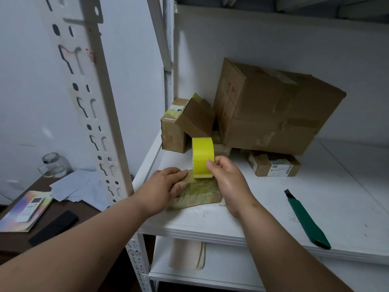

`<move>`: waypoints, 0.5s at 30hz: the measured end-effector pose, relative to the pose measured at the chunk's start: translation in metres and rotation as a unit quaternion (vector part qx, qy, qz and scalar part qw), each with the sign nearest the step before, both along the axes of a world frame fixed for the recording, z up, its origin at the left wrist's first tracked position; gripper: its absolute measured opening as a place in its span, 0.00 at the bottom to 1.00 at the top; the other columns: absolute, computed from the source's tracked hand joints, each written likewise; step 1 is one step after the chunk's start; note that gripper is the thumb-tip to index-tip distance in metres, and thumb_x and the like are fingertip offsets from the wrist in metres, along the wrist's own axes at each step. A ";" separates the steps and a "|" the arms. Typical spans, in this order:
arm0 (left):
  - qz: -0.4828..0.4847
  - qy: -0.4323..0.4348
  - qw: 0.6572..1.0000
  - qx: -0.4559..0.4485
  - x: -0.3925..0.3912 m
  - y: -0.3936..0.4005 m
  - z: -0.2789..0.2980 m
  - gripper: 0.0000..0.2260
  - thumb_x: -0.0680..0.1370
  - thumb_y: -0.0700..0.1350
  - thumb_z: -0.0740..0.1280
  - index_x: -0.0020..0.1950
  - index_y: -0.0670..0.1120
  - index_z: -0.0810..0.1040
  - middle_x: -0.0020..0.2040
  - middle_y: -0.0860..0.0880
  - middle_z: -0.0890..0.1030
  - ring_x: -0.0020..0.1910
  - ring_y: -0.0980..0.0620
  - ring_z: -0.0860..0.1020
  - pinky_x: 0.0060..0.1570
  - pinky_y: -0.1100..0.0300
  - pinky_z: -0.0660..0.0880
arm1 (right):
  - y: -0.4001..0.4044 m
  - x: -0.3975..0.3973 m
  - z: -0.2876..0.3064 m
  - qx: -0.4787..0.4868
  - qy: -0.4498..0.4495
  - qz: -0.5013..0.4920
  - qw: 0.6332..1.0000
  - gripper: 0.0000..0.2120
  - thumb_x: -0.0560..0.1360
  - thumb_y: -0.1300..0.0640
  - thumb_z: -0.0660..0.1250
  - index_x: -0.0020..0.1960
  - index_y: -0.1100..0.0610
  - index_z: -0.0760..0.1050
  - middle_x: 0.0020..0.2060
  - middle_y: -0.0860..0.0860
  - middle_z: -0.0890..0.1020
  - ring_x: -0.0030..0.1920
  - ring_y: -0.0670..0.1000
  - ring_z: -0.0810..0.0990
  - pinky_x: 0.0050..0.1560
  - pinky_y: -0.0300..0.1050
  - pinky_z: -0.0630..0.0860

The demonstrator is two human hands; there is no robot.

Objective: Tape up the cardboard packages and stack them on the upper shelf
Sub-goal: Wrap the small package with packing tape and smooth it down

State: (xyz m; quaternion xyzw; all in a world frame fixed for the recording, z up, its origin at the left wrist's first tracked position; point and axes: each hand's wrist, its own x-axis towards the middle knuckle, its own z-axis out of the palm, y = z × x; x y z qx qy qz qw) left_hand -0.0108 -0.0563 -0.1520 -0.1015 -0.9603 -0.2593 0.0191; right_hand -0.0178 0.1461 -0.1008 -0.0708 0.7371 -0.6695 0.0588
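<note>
A flat cardboard package (195, 194), wrapped in wrinkled yellowish tape, lies at the front left of the white shelf (263, 211). The left hand (166, 186) presses flat on its 9 o'clock edge, fingers straight. The right hand (226, 175) pinches a bright yellow tape roll (203, 158) standing upright on the package's 12 o'clock edge. Taped boxes (271, 110) are piled at 1 o'clock.

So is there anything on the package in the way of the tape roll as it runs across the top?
Only the left hand, which presses flat on the left part of the package, right beside the yellow tape roll that the right hand holds upright on top. The near part of the package top shows nothing else on it.
</note>
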 end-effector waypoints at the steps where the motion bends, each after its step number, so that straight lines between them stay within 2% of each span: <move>1: -0.003 -0.012 1.000 0.016 -0.001 -0.001 0.003 0.29 0.78 0.66 0.52 0.73 0.53 0.72 0.70 0.52 0.73 0.66 0.48 0.72 0.69 0.50 0.68 | 0.002 -0.001 0.001 0.011 0.008 0.002 1.000 0.04 0.80 0.55 0.66 0.48 0.55 0.77 0.42 0.50 0.83 0.46 0.52 0.81 0.52 0.51 0.76; 2: -0.005 -0.029 0.999 0.036 0.000 0.001 0.009 0.25 0.80 0.63 0.56 0.73 0.52 0.73 0.69 0.53 0.73 0.67 0.49 0.72 0.69 0.53 0.68 | 0.005 -0.002 0.002 0.029 0.019 0.003 0.999 0.02 0.79 0.57 0.67 0.51 0.54 0.78 0.45 0.50 0.84 0.48 0.51 0.82 0.53 0.50 0.77; 4: -0.015 -0.074 0.992 0.104 0.003 0.008 0.015 0.17 0.82 0.55 0.61 0.69 0.53 0.76 0.65 0.55 0.77 0.64 0.54 0.75 0.66 0.58 0.70 | 0.012 -0.004 0.000 0.088 0.036 -0.012 0.995 0.08 0.76 0.59 0.69 0.55 0.53 0.78 0.51 0.48 0.83 0.53 0.49 0.81 0.56 0.48 0.76; 6: -0.011 -0.134 0.975 0.178 0.007 0.017 0.016 0.13 0.82 0.52 0.62 0.64 0.55 0.79 0.57 0.58 0.81 0.57 0.59 0.78 0.62 0.62 0.74 | 0.022 -0.004 -0.005 0.115 0.015 -0.014 0.993 0.14 0.75 0.62 0.70 0.58 0.52 0.77 0.54 0.46 0.81 0.54 0.46 0.79 0.55 0.44 0.76; 7: -0.006 -0.159 0.965 0.207 0.008 0.020 0.012 0.12 0.82 0.52 0.62 0.62 0.56 0.80 0.54 0.57 0.83 0.54 0.59 0.80 0.61 0.60 0.75 | 0.027 -0.003 -0.010 0.108 -0.016 -0.001 0.994 0.16 0.74 0.63 0.70 0.60 0.53 0.76 0.55 0.47 0.81 0.54 0.47 0.81 0.55 0.44 0.77; 10: 0.034 -0.192 0.950 0.243 0.004 0.025 0.001 0.10 0.82 0.53 0.64 0.56 0.53 0.83 0.49 0.50 0.85 0.51 0.49 0.83 0.59 0.49 0.78 | 0.035 0.000 -0.030 0.133 -0.082 0.034 0.987 0.20 0.74 0.64 0.71 0.64 0.52 0.73 0.56 0.49 0.81 0.52 0.49 0.83 0.55 0.47 0.80; 11: 0.043 -0.186 0.952 0.239 0.002 0.027 0.000 0.10 0.82 0.52 0.64 0.55 0.52 0.84 0.49 0.48 0.85 0.51 0.47 0.82 0.58 0.49 0.78 | 0.037 0.001 -0.037 0.148 -0.084 0.033 0.985 0.21 0.74 0.63 0.71 0.64 0.50 0.73 0.56 0.49 0.81 0.52 0.49 0.83 0.56 0.49 0.80; 13: 0.043 -0.150 0.972 0.175 -0.003 0.034 0.000 0.10 0.82 0.50 0.63 0.53 0.51 0.84 0.49 0.49 0.85 0.51 0.48 0.82 0.56 0.54 0.77 | 0.039 0.001 -0.046 0.141 -0.093 0.027 0.985 0.22 0.74 0.60 0.72 0.64 0.47 0.71 0.54 0.48 0.82 0.51 0.50 0.83 0.57 0.52 0.80; 15: 0.034 -0.105 0.992 0.069 -0.003 0.044 0.004 0.11 0.83 0.49 0.60 0.54 0.52 0.82 0.52 0.53 0.83 0.52 0.52 0.79 0.53 0.59 0.74 | 0.042 0.004 -0.052 0.101 -0.109 0.037 0.988 0.25 0.74 0.61 0.73 0.65 0.45 0.69 0.53 0.48 0.83 0.49 0.48 0.84 0.52 0.46 0.81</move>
